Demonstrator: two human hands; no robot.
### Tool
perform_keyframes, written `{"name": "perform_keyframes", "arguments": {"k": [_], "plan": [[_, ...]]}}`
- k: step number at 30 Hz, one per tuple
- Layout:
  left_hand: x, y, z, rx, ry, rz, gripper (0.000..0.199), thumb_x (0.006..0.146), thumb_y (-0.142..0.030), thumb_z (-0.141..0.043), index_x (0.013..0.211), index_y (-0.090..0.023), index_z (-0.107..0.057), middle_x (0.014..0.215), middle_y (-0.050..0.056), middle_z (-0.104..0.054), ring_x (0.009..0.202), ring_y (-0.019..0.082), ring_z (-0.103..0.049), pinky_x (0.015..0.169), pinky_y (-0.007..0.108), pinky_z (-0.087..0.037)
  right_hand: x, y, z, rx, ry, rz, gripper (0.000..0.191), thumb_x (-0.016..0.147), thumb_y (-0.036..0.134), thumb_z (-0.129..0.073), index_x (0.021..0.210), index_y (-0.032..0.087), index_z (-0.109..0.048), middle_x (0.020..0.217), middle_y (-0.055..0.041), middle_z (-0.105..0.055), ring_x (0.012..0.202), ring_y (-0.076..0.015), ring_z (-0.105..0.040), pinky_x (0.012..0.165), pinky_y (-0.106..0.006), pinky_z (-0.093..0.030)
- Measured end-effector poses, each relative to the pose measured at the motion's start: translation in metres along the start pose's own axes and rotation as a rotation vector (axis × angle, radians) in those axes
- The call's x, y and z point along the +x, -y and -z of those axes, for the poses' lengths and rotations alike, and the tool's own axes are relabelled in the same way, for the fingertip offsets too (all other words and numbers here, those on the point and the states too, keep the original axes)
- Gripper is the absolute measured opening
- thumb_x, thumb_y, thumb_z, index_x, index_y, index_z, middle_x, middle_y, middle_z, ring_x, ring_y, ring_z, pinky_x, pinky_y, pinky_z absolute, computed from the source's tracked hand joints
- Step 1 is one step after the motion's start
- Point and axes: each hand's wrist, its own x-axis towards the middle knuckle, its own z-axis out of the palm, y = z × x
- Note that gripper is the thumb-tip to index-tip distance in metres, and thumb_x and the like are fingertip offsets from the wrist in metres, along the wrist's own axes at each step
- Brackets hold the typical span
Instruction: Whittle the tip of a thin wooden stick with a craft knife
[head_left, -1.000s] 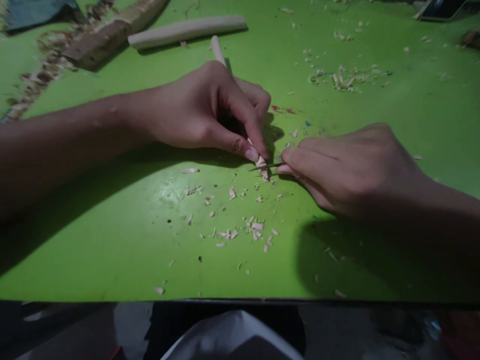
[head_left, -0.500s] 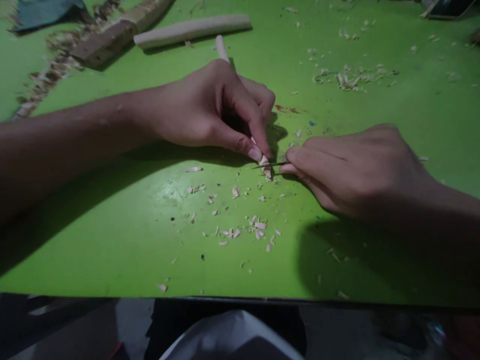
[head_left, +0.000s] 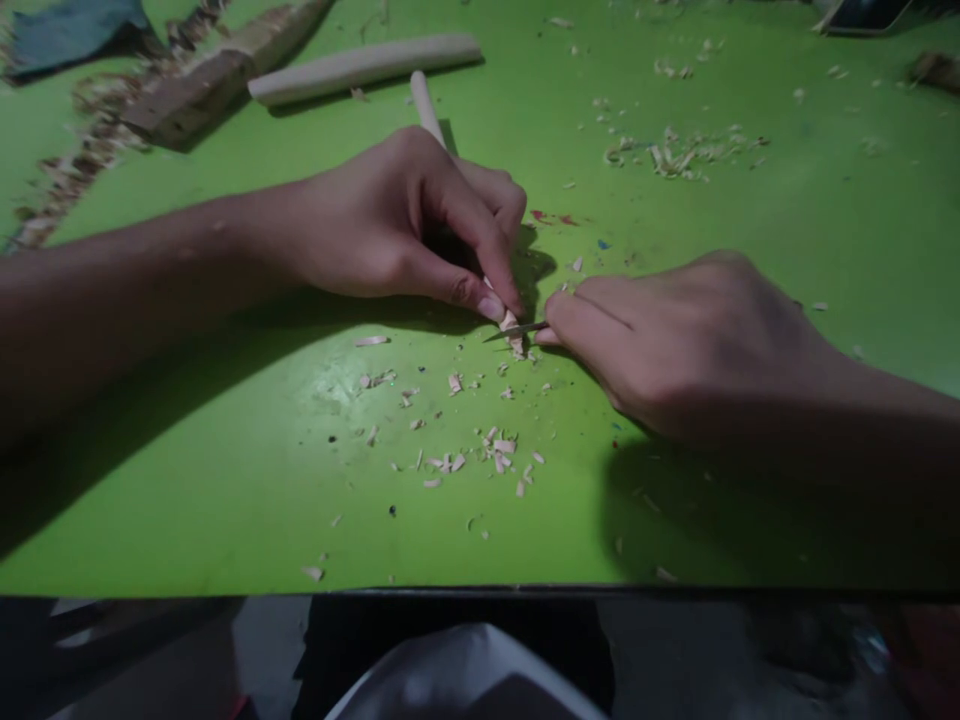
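Observation:
My left hand is closed around a thin pale wooden stick, its thumb and forefinger pinching close to the carved near end. The stick's far end sticks out behind the knuckles; its middle is hidden by the hand. From the right, my right hand grips a small knife between thumb and fingers. The handle is covered by the fingers. Its narrow dark blade lies across the stick's carved tip, just past my left thumb. Small wood shavings are scattered on the table below the tip.
Behind my left hand lie a thicker pale wooden rod and a brown partly carved wood block. Darker shavings and a grey-green sheet are at the far left. More curls lie back right on the green table.
The whole view has shifted a little, so the table and both hands appear further left. My left hand keeps its pinch on the stick, and the blade remains across the tip.

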Motion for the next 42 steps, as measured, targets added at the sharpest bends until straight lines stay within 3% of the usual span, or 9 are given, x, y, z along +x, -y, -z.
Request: {"name": "perform_keyframes", "arguments": {"k": [3, 8, 11, 15, 18, 25, 32, 37, 42], "plan": [[0.001, -0.001, -0.001, -0.011, -0.012, -0.01, 0.025, 0.1, -0.037, -0.081, 0.103, -0.013, -0.085, 0.091, 0.003, -0.077, 0.082, 0.01, -0.07, 0.064, 0.02, -0.057, -0.001, 0.0, -0.002, 0.023, 0.094, 0.022, 0.031, 0.116, 0.016, -0.042, 0.111, 0.01, -0.073, 0.069, 0.0022, -0.051, 0.056, -0.0152, -0.034, 0.049, -0.032, -0.027], [0.001, -0.002, -0.002, 0.005, -0.03, -0.005, 0.027, 0.101, -0.039, -0.081, 0.103, -0.013, -0.084, 0.09, 0.003, -0.077, 0.08, 0.008, -0.069, 0.064, 0.02, -0.055, 0.001, 0.003, -0.007, 0.038, 0.019, -0.041, 0.047, 0.121, 0.026, -0.029, 0.115, 0.015, -0.074, 0.071, 0.0011, -0.057, 0.056, -0.0141, -0.03, 0.051, -0.035, -0.02], [0.001, -0.001, -0.004, 0.007, -0.059, 0.013, 0.03, 0.101, -0.041, -0.08, 0.101, -0.011, -0.084, 0.088, 0.003, -0.075, 0.079, 0.007, -0.067, 0.065, 0.022, -0.054, 0.008, 0.004, 0.0, 0.095, 0.156, -0.034, 0.057, 0.122, 0.024, -0.019, 0.12, 0.017, -0.075, 0.072, 0.0023, -0.057, 0.057, -0.0124, -0.033, 0.053, -0.033, -0.022], [0.001, 0.0, -0.003, 0.007, -0.03, -0.016, 0.031, 0.101, -0.04, -0.079, 0.099, -0.01, -0.084, 0.088, 0.003, -0.076, 0.082, 0.008, -0.067, 0.068, 0.022, -0.055, 0.011, 0.001, 0.009, 0.077, 0.23, -0.002, 0.04, 0.117, 0.016, -0.035, 0.113, 0.012, -0.075, 0.071, 0.0016, -0.053, 0.055, -0.0139, -0.032, 0.05, -0.032, -0.024], [0.0, -0.001, -0.002, 0.004, -0.028, -0.012, 0.034, 0.1, -0.042, -0.079, 0.1, -0.008, -0.083, 0.089, 0.003, -0.078, 0.083, 0.008, -0.068, 0.069, 0.023, -0.055, 0.005, -0.004, 0.007, 0.135, 0.173, 0.009, 0.032, 0.115, 0.016, -0.044, 0.101, 0.013, -0.072, 0.071, 0.0016, -0.051, 0.056, -0.0154, -0.034, 0.05, -0.033, -0.027], [0.0, 0.001, -0.001, -0.004, -0.027, 0.003, 0.041, 0.1, -0.051, -0.076, 0.1, -0.011, -0.084, 0.089, 0.003, -0.078, 0.082, 0.008, -0.069, 0.069, 0.023, -0.056, 0.001, -0.006, 0.001, 0.144, 0.077, 0.002, 0.036, 0.114, 0.016, -0.045, 0.085, 0.018, -0.067, 0.066, 0.0029, -0.043, 0.056, -0.016, -0.029, 0.051, -0.033, -0.026], [-0.002, 0.001, -0.001, 0.009, -0.042, -0.027, 0.026, 0.1, -0.039, -0.083, 0.102, -0.014, -0.086, 0.09, 0.006, -0.079, 0.082, 0.011, -0.069, 0.067, 0.027, -0.058, 0.004, 0.006, -0.007, 0.031, 0.041, -0.043, 0.039, 0.116, 0.016, -0.031, 0.107, 0.017, -0.069, 0.066, 0.0026, -0.047, 0.053, -0.0162, -0.024, 0.051, -0.034, -0.016], [-0.003, -0.001, -0.002, 0.006, -0.066, 0.007, 0.029, 0.101, -0.043, -0.082, 0.101, -0.014, -0.086, 0.088, 0.006, -0.076, 0.08, 0.011, -0.067, 0.066, 0.028, -0.056, 0.003, 0.013, -0.008, 0.015, 0.076, -0.076, 0.03, 0.11, 0.011, -0.041, 0.113, 0.018, -0.07, 0.067, 0.0004, -0.055, 0.053, -0.0165, -0.032, 0.055, -0.036, -0.014], [-0.001, 0.001, 0.0, -0.018, -0.021, -0.041, 0.03, 0.102, -0.042, -0.08, 0.102, -0.012, -0.084, 0.088, 0.005, -0.077, 0.082, 0.009, -0.066, 0.068, 0.026, -0.056, 0.005, 0.006, 0.002, 0.068, 0.036, -0.032, 0.023, 0.101, 0.005, -0.051, 0.089, 0.019, -0.065, 0.06, 0.0037, -0.042, 0.05, -0.0154, -0.024, 0.051, -0.033, -0.014]]}}
